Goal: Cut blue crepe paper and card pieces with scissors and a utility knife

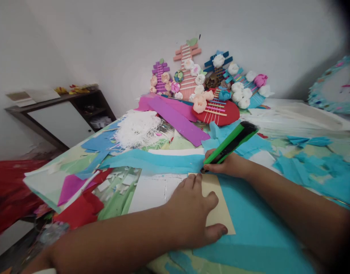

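My right hand [232, 164] is closed around a green and black utility knife [234, 142], held slanting with its lower end at the top edge of a pale yellow card [222, 215]. The knife's blade is too small to make out. My left hand [190, 213] lies spread on the card, fingertips near that same edge and close to the knife. Beneath the card is a large sheet of turquoise paper [257, 224]. A white sheet [149, 190] shows to the left, partly under my left forearm. Just beyond runs a turquoise paper strip [157, 161].
A heap of white string [139, 129] and a purple strip [177, 120] lie farther back. Decorated stick guitars with paper flowers lean on the wall, a red one [232, 114] in front. Turquoise scraps [308, 167] cover the right; red paper [83, 205] lies left. A cabinet [60, 121] stands beyond.
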Motion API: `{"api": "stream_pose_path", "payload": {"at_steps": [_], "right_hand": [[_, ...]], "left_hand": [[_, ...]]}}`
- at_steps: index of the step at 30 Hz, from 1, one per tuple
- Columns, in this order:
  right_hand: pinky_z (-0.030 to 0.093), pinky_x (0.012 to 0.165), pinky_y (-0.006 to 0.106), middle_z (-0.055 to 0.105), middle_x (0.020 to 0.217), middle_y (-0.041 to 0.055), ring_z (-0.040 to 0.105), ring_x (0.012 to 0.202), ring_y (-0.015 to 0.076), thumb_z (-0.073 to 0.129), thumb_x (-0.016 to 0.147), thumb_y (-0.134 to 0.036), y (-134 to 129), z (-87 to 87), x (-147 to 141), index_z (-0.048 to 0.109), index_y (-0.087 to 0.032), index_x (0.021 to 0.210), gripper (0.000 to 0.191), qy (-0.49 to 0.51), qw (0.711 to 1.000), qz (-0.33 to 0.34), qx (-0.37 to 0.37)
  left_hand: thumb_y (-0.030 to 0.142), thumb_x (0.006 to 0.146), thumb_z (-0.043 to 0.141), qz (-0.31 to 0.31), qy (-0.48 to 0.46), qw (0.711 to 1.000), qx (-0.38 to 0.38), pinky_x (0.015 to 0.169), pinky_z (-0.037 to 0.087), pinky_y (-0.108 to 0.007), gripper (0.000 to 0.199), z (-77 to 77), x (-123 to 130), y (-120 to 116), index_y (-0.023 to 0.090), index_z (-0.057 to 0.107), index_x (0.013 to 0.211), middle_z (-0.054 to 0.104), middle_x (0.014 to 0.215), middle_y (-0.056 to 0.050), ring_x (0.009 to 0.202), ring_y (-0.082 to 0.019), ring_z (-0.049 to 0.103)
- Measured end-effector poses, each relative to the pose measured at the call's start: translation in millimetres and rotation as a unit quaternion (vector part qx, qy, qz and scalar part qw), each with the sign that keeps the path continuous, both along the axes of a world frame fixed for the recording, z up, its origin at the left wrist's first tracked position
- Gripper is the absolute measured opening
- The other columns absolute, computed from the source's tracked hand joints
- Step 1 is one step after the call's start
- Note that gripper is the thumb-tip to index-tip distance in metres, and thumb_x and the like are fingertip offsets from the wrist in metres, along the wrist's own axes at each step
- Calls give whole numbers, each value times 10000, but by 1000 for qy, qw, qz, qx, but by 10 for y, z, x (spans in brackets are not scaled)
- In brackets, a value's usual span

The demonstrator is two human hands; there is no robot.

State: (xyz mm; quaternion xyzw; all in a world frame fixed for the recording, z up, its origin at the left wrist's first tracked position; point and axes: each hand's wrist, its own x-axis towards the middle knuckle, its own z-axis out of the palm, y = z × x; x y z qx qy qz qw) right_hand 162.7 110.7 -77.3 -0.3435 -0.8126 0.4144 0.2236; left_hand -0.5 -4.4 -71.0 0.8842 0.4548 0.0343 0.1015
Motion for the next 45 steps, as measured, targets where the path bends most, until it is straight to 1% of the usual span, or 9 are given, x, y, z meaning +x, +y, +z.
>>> {"api": "stream_pose_path", "payload": {"at_steps": [7, 13, 18, 23, 25, 28, 32, 39, 45], "right_hand": [[445, 565, 214, 623, 680, -4, 548, 601, 98, 574, 687, -365, 36, 24, 44, 562, -162, 719, 206, 7, 999, -2, -32], [454, 616, 217, 629, 717, 2, 564, 666, 109, 573, 693, -368, 73, 49, 109, 589, -163, 728, 208, -4, 1000, 18, -11], [464, 671, 229, 633, 751, 10, 582, 717, 120, 566, 699, -373, 44, 70, 98, 585, -161, 757, 220, -22, 999, 46, -10], [467, 680, 243, 635, 761, 17, 584, 726, 129, 570, 689, -378, 43, 70, 91, 586, -160, 765, 232, -35, 998, 51, -8], [467, 662, 242, 636, 756, 16, 583, 712, 127, 567, 690, -386, 57, 61, 107, 594, -162, 766, 238, -32, 999, 38, -15], [452, 566, 223, 628, 707, 0, 556, 607, 103, 568, 684, -397, 72, 61, 127, 600, -169, 766, 244, -34, 999, 6, -30], [424, 511, 206, 618, 663, -15, 524, 539, 80, 572, 684, -379, 68, 93, 127, 597, -172, 755, 220, -36, 998, 3, -49], [457, 638, 237, 648, 748, 14, 589, 713, 129, 577, 681, -372, 39, 166, 150, 580, -165, 762, 222, -28, 998, 10, -53], [463, 674, 266, 644, 742, 19, 589, 724, 141, 565, 678, -379, 1, 196, 148, 590, -166, 748, 226, -40, 999, 12, -32]], "left_hand": [[610, 702, 400, -1, 0, 1000, -10, 908, 242, -545, 614, -14, 10, 11, 183, 489, 1135, 268, 1323, -211, 1181, -456, 207], [620, 704, 384, -7, 3, 1000, -17, 898, 239, -558, 641, -23, -8, 11, 179, 470, 1161, 251, 1324, -230, 1180, -472, 193], [604, 707, 398, -11, 6, 1000, -20, 901, 239, -552, 611, 20, -4, 1, 171, 498, 1126, 269, 1314, -233, 1172, -471, 213], [599, 698, 418, -12, 14, 1000, -15, 900, 244, -549, 606, 44, 12, 18, 175, 498, 1123, 271, 1318, -225, 1170, -463, 226], [601, 700, 416, -22, 16, 1000, -1, 910, 238, -541, 608, 36, 13, 26, 170, 497, 1122, 278, 1318, -223, 1176, -449, 231], [585, 720, 403, -53, 19, 998, 31, 942, 224, -501, 608, 24, 7, 36, 136, 493, 1120, 293, 1306, -238, 1194, -410, 238], [563, 751, 374, -81, 26, 995, 45, 950, 245, -458, 607, 27, -5, 45, 90, 493, 1112, 312, 1285, -263, 1193, -390, 262], [579, 726, 397, -60, 12, 998, 13, 934, 253, -491, 622, 23, -4, 48, 124, 477, 1142, 267, 1313, -257, 1205, -414, 216], [588, 726, 393, -51, 14, 999, -3, 930, 250, -505, 619, 22, 2, 53, 153, 447, 1163, 243, 1342, -216, 1215, -408, 196]]}}
